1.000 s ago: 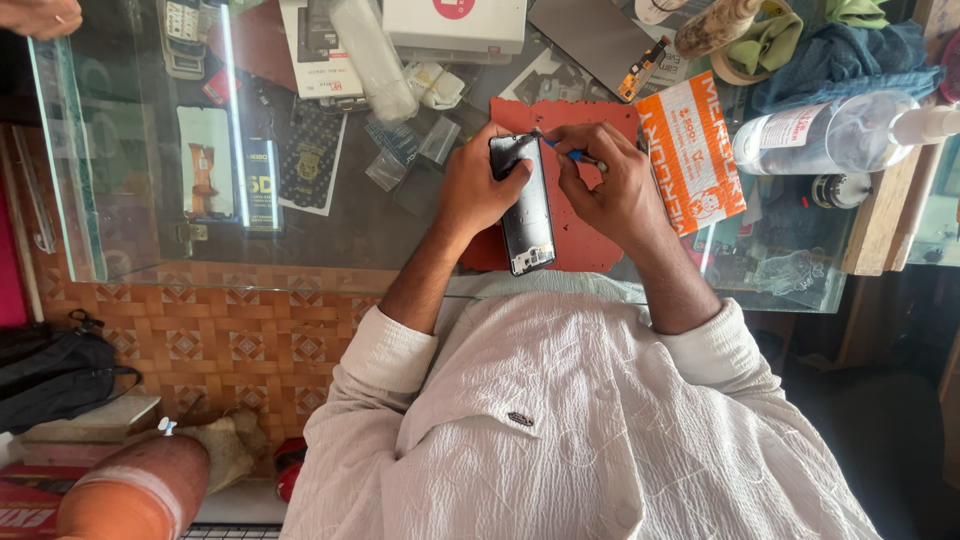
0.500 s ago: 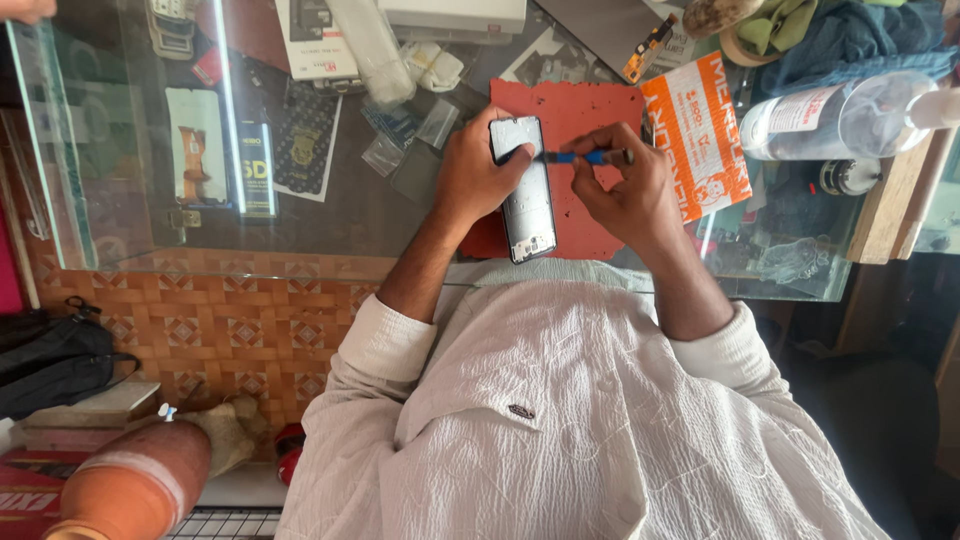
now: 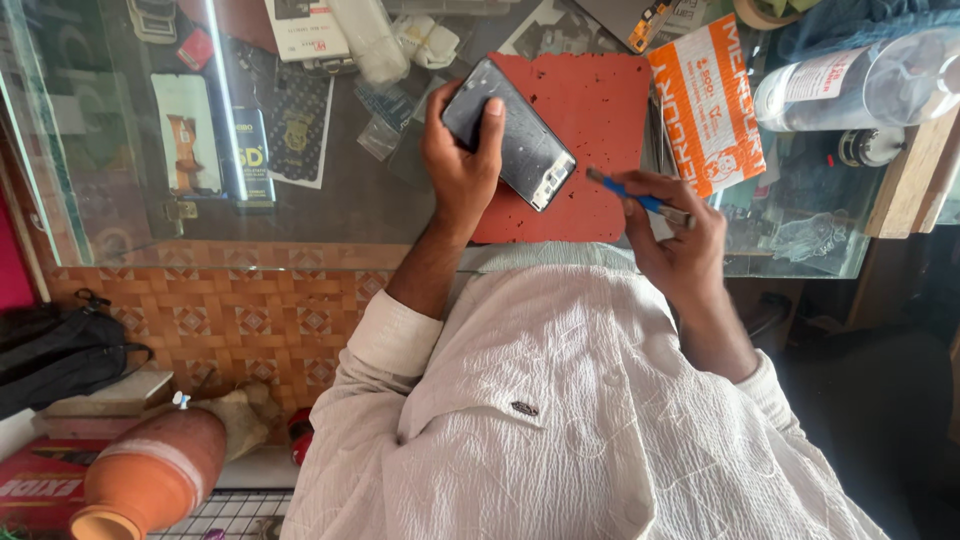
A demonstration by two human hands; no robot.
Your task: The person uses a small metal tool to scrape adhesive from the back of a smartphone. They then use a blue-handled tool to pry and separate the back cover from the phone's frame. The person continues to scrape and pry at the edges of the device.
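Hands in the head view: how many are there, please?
2. The left hand grips a dark phone above the red mat. The right hand holds a blue-handled tool beside it.

The person wears a loose, off-white shirt [image 3: 560,420] with faint embroidered line patterns and many creases. The long sleeves are folded back into thick cuffs [image 3: 395,335] below the elbows. The forearms and both hands are bare.

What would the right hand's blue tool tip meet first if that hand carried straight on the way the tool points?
Probably the phone in the left hand: the blue tool in the right hand aims at its lower corner. Depth is unclear, so it might meet the red mat instead.
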